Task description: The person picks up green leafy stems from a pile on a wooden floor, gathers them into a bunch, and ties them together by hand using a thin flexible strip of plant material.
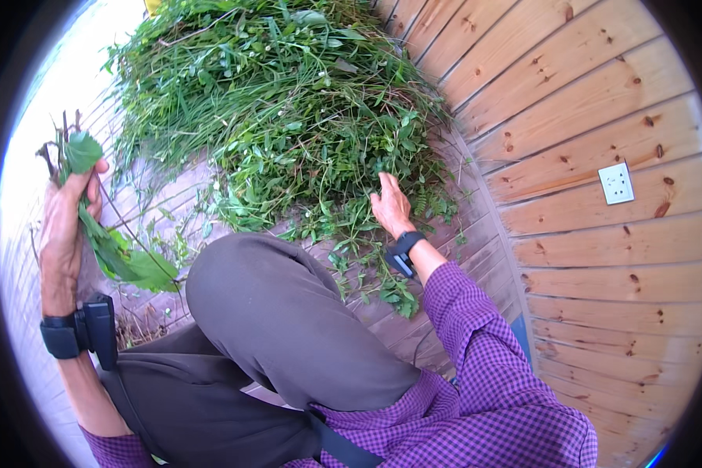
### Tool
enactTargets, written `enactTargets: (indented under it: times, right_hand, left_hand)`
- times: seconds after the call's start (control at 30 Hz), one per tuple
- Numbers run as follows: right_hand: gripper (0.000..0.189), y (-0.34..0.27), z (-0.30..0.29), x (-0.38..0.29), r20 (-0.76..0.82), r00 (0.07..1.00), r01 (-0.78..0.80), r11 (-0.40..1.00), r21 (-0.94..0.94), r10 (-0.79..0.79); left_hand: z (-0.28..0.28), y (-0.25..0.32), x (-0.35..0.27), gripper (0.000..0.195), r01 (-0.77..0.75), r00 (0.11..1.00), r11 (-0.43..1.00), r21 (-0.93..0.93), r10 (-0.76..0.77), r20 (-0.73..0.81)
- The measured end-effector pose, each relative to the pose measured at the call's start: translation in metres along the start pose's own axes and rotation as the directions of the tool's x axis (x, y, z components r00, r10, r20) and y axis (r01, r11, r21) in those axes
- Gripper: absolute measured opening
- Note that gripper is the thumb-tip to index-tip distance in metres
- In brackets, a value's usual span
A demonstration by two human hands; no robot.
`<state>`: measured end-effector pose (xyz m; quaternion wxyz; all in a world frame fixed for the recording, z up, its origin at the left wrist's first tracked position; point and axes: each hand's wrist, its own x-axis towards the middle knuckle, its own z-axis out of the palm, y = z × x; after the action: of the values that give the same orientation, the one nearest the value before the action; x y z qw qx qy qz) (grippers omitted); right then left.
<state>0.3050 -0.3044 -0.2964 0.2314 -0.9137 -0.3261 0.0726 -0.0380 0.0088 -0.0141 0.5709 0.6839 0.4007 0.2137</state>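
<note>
My left hand (73,202) is closed around a small bunch of leafy stems (126,260). Their brown cut ends stick up past the fingers, and broad green leaves hang below the fist toward my knee. A large heap of cut grass and weeds (281,117) lies in front of me against the wall. At its near right edge, my right hand (392,205) reaches in with the fingers extended. The fingertips meet the greenery, and whether they pinch a stem is hard to see.
A wooden plank wall (585,245) with a white power socket (616,183) rises on the right. The plank floor (479,263) carries loose sprigs (401,295) near my right wrist. Dry plant scraps (143,324) lie beside my bent knee (251,281). Black devices are strapped to both wrists.
</note>
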Motion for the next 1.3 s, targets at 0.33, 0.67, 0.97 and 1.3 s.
enactTargets:
  times: [0.33, 0.67, 0.97, 1.3]
  right_hand:
    - [0.016, 0.031, -0.018, -0.015, -0.195, 0.980, 0.076, 0.968, 0.241, -0.029]
    - [0.068, -0.012, -0.029, 0.097, -0.076, 0.930, -0.367, 0.906, -0.212, 0.359]
    - [0.039, 0.071, 0.006, 0.086, 0.031, 0.945, -0.313, 0.870, 0.382, 0.327]
    - [0.038, 0.048, 0.017, -0.160, -0.060, 0.976, -0.189, 0.956, 0.223, 0.207]
  left_hand:
    - [0.006, 0.012, -0.014, 0.029, -0.004, 1.000, 1.000, 0.001, 0.004, -0.020]
    - [0.000, 0.000, -0.015, 0.029, 0.026, 0.999, 0.999, 0.026, -0.027, 0.046]
    - [-0.003, -0.003, -0.007, 0.031, -0.074, 0.996, 0.996, 0.056, 0.071, 0.054]
    - [-0.020, 0.025, 0.033, 0.020, 0.773, 0.611, 0.527, -0.353, -0.769, 0.191]
